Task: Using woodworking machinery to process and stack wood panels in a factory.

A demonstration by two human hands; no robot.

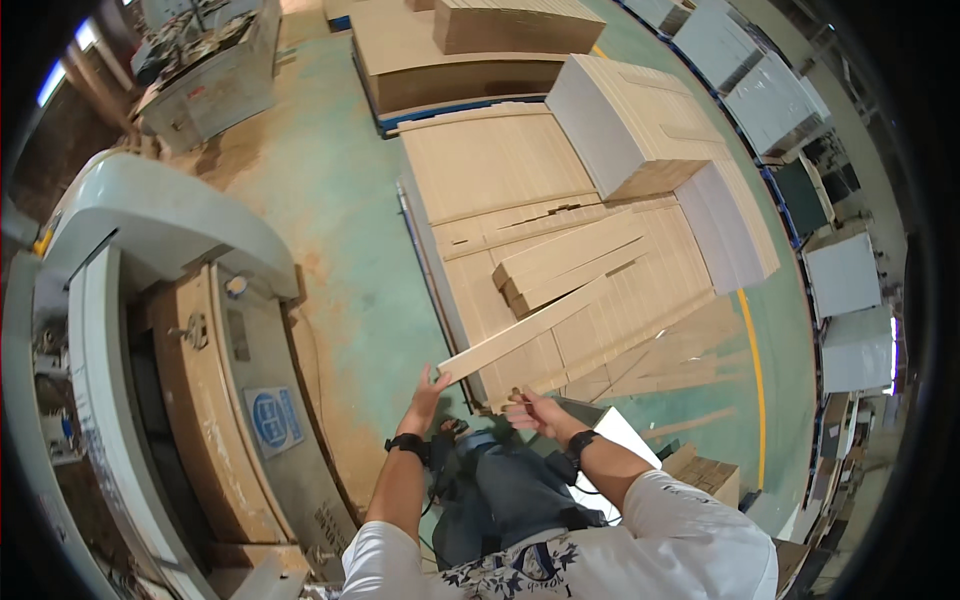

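My left hand [427,398] is at the near end of a long, pale board strip [530,330], with thumb and finger around that end. The strip slants away over a low stack of large, light-brown panels [490,160]. Beside it lie several thicker strips [570,262] bundled side by side on the same stack. My right hand [540,412] is by the stack's near edge, its fingers curled. A small brownish bit shows at those fingertips, too small to name.
A large machine [190,235] with a worn wooden panel stands at left. Block-like board piles [640,120] rise on the stack's far right. Beyond is another panel stack [470,75]; a scrap-filled bin [215,95] is far left. Loose strips [670,365] lie on the green floor.
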